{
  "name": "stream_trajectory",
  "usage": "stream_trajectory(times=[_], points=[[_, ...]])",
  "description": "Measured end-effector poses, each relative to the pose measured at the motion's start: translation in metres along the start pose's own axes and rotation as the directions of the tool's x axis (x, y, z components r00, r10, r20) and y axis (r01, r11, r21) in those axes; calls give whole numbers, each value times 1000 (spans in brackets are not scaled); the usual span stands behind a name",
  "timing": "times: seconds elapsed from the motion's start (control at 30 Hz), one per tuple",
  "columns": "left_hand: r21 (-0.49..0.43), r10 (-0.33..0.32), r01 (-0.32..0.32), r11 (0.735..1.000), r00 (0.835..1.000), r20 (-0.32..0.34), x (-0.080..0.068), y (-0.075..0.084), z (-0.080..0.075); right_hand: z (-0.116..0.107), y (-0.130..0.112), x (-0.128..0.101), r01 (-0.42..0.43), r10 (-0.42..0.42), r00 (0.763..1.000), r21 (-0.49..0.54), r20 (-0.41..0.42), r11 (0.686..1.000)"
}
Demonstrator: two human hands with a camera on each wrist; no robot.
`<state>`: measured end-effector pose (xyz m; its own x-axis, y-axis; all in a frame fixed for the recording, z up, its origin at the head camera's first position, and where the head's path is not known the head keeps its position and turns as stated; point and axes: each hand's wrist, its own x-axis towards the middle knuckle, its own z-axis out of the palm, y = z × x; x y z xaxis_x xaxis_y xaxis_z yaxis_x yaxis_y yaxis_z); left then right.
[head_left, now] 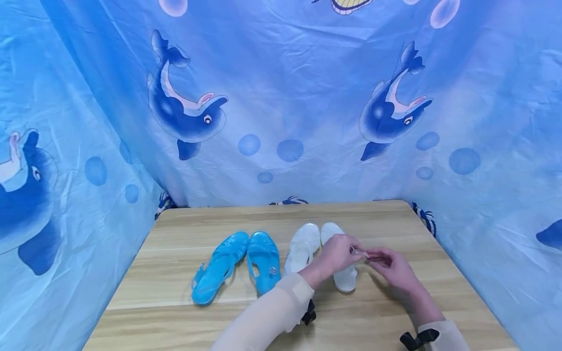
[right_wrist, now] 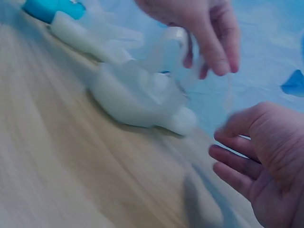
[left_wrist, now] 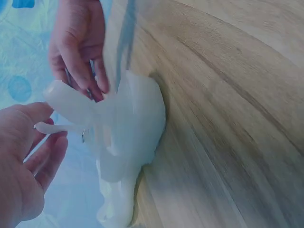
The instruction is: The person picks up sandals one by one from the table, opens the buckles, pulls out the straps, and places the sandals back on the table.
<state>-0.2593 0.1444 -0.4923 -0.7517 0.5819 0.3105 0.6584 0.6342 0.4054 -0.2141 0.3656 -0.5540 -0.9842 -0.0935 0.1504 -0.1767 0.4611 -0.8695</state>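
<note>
A pair of translucent white sandals stands on the wooden table, the left sandal (head_left: 303,246) beside the right sandal (head_left: 345,279). Over the right sandal, my left hand (head_left: 338,253) pinches its thin pale ankle strap (left_wrist: 61,128), which is lifted off the sole and has a small metal buckle (left_wrist: 83,136). Just to the right, my right hand (head_left: 392,267) has its thumb and fingers together at the strap's end, fingertips almost meeting the left ones. Blur and the fingers partly hide the strap's end in the right wrist view.
To the left lies a pair of blue jelly sandals, a left one (head_left: 221,265) and a right one (head_left: 263,263), toes pointing away. The wooden table (head_left: 175,229) ends at a blue dolphin-print curtain (head_left: 281,97) behind and at both sides.
</note>
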Motion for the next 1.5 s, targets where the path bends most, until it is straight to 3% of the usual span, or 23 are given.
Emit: stream_trajectory(times=[0.2, 0.37, 0.5, 0.83, 1.03, 1.2, 1.5], points=[[95, 45, -49, 994, 998, 48, 5, 9, 5, -29, 1, -5, 54, -76, 989, -160, -129, 986], [169, 84, -107, 980, 987, 135, 8, 17, 12, -42, -1, -8, 29, -71, 973, -186, -221, 982], [191, 90, -121, 974, 983, 162, 8, 21, 16, -44, -2, -8, 19, -65, 971, -194, -230, 981], [140, 39, -50, 989, 996, 81, 1, -6, 1, -30, -12, 5, 118, -153, 975, -210, -159, 970], [123, -30, 14, 992, 991, 133, -6, -21, -9, -12, -20, 14, 139, -141, 990, -187, 5, 973], [112, -14, -3, 994, 988, 153, -9, -26, -7, 3, -24, 21, 157, -144, 986, -195, 81, 968], [110, 29, -43, 993, 992, 120, -9, -27, -4, 15, -33, 29, 136, -111, 986, -216, 124, 967]])
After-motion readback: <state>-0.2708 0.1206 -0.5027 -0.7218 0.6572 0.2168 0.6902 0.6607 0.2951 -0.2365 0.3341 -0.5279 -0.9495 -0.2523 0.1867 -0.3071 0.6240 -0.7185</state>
